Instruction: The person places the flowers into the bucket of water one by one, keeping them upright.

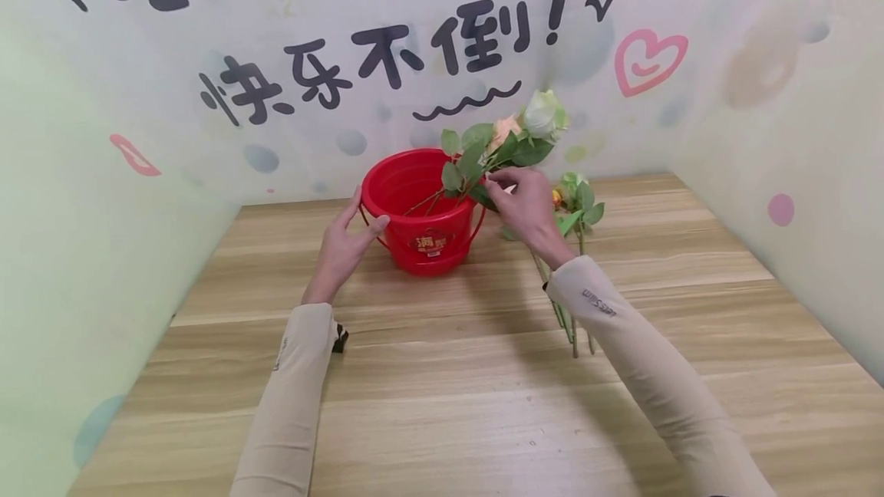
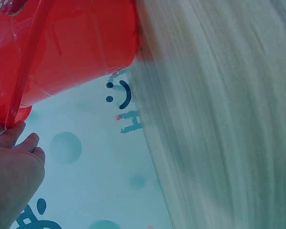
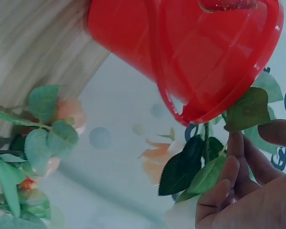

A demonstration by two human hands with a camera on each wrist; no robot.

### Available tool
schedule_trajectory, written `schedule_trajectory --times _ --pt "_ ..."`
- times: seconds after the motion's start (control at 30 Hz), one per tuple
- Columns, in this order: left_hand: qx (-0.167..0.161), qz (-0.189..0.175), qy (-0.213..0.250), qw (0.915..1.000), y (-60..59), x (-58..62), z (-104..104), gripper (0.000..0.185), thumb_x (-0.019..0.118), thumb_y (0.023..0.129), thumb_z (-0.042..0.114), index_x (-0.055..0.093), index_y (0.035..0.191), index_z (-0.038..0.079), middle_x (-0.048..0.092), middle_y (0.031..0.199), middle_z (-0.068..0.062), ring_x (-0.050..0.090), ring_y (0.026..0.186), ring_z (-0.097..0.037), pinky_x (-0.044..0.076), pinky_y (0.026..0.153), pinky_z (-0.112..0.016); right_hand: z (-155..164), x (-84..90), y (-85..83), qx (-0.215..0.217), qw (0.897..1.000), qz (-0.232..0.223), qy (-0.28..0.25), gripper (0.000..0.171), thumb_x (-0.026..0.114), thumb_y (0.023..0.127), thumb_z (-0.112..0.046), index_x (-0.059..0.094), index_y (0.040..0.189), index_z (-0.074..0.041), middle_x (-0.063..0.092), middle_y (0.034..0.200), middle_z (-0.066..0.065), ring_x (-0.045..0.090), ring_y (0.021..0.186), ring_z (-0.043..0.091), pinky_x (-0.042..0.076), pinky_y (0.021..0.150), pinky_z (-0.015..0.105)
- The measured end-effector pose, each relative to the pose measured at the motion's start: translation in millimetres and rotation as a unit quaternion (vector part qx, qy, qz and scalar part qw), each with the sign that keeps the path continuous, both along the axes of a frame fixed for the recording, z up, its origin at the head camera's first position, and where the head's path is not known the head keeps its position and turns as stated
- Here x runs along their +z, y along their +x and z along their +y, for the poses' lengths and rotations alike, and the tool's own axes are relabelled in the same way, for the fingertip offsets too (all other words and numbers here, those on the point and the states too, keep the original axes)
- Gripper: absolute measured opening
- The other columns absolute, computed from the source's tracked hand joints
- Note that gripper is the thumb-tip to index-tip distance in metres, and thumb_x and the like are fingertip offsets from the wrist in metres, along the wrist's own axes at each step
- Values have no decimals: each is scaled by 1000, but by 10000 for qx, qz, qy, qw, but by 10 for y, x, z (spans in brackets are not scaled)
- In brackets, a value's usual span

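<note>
Two hands — left [image 1: 343, 242] flat on red bucket [image 1: 420, 209] | right [image 1: 526, 204] pinching rose stems [image 1: 483, 163] | spare flowers [image 1: 576, 202] beside

A light wooden table [image 1: 442, 405] runs wide across the foreground, its planks streaked with pale grain. Behind it stands a pastel wall [image 1: 103, 198] dotted with soft blue and grey spots. Big dark Chinese lettering [image 1: 373, 60] sweeps across it, a wavy line [image 1: 466, 102] beneath. There's a pink heart [image 1: 649, 60] up right, a pink lip mark [image 1: 134, 156] on the left, and a pink dot [image 1: 780, 209] far right.
</note>
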State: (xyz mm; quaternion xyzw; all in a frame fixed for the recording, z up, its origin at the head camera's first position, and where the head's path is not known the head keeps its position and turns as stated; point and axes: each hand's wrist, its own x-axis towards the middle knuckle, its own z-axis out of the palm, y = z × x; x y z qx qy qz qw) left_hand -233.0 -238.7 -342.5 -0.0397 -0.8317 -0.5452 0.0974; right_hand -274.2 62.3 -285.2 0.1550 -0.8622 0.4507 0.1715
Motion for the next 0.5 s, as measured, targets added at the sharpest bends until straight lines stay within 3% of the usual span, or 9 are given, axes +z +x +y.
schedule_trajectory --times 0.33,0.5 --pt "-16 -67 8 10000 -11 -21 1 84 69 96 53 28 165 26 29 168 4 25 154 -23 42 112 -53 403 -173 10 127 9927 -499 -1094 24 65 102 -13 75 113 5 71 102 18 59 83 14 45 68 23" --pt "3 -105 -7 9999 -5 -1 4 85 68 97 54 27 165 26 28 168 5 24 154 -23 42 112 -53 656 -294 -13 219 9805 -822 -1772 28 66 101 -12 71 115 12 73 96 5 65 86 9 50 74 21"
